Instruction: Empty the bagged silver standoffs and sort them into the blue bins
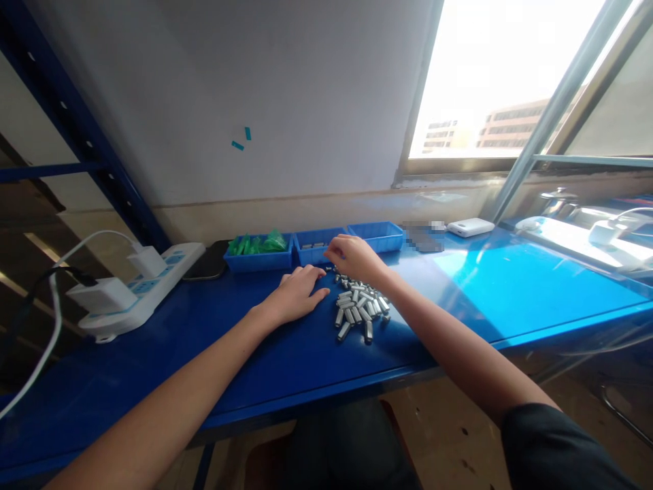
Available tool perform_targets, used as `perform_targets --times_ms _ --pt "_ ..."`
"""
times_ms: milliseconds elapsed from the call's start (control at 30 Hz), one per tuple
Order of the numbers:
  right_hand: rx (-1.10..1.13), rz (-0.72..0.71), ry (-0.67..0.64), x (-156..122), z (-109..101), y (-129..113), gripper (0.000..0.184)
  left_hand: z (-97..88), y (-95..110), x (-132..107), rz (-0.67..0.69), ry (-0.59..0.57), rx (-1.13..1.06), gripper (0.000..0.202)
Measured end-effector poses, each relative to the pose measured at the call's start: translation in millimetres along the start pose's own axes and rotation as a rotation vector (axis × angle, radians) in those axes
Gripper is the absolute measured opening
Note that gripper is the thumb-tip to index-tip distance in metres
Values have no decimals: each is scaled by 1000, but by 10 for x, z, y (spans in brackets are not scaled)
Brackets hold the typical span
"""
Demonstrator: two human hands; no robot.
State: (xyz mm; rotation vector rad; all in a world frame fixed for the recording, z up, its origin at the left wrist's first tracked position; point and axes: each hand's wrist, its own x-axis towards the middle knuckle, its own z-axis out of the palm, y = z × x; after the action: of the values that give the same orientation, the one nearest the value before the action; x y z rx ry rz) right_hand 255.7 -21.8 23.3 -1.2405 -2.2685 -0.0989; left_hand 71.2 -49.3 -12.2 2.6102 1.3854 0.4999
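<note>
My left hand (297,294) lies palm down on the blue table, thumb and fingers apart, its fingertips beside a pile of silver metal hex standoffs (360,306). Nothing shows in its grasp. My right hand (353,257) is at the front of the middle blue bin (311,255), beyond the pile. Its fingers are curled together, and whatever they hold is hidden. Several silver pieces (313,245) show inside that bin. Smaller metal pieces (339,278) lie at the far side of the pile, near my left fingertips.
A blue bin (260,263) with green plastic bags (262,243) stands left; another blue bin (377,238) stands right. A power strip (168,275) with chargers and a dark phone (207,271) are at left. A white box-like device (470,227) lies by the window.
</note>
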Motion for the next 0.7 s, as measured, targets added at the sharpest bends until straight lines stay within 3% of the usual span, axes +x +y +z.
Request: perform_targets --times_ms 100,267,500,700 --pt "-52 32 -21 -17 56 33 24 0 6 7 -41 21 3 35" --pt "-104 20 -208 -34 277 70 27 -6 -8 19 -25 -16 73 33" --pt "-88 23 -205 12 367 25 14 -2 -13 22 -3 -51 143 33" --pt "-78 19 -153 19 472 51 31 13 -33 30 -3 -50 165 34"
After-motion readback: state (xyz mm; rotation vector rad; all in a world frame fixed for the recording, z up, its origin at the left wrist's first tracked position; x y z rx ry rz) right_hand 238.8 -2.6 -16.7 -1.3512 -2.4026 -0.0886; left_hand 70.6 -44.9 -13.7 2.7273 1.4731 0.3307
